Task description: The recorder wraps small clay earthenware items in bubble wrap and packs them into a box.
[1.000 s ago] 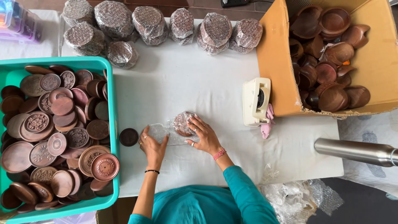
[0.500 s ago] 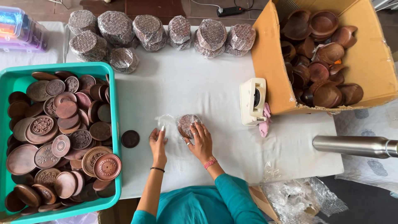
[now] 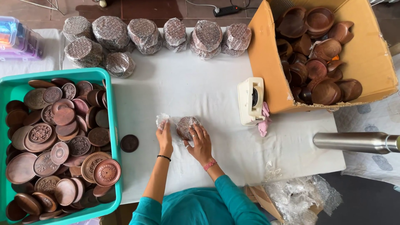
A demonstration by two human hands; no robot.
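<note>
- The scene is viewed from one head-worn camera, aimed straight down from well above.
- The white table (image 3: 200,96) is framed whole; 12 o'clock lies farthest.

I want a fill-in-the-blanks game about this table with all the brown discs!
1. The right hand presses on a disc wrapped in clear ____.
2. The tub full of carved discs is coloured ____.
3. The bowls sit in a cardboard ____.
4. One loose disc lies between the tub and the ____ hand.

Missing words: plastic; green; box; left
</note>
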